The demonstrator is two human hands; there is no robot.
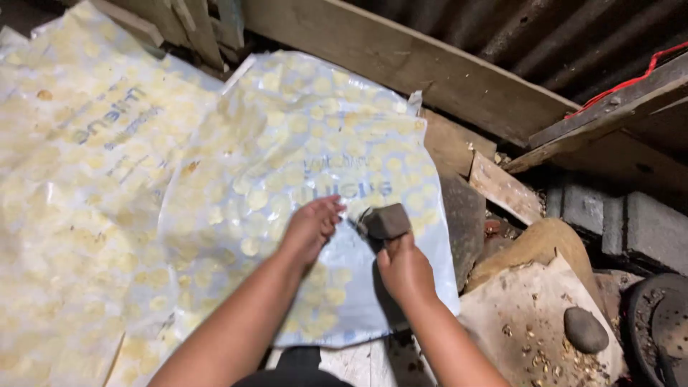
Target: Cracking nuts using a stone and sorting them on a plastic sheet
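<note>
A clear plastic sheet (287,143) covered with several small pale yellow round pieces lies in front of me. My left hand (309,226) rests flat on the sheet near its lower middle, fingers together, touching the pieces. Just to its right, my right hand (405,269) grips a short handle topped by a dark brown block-shaped tool (385,221) held over the sheet. The tool's head sits beside the fingertips of my left hand.
A second sheet (72,179) with the same yellow pieces lies at the left. Wooden planks (430,72) and corrugated metal stand behind. At the right are a flat stone (530,315) with a rounded pebble (585,330), grey blocks (631,222) and a black tyre edge (659,330).
</note>
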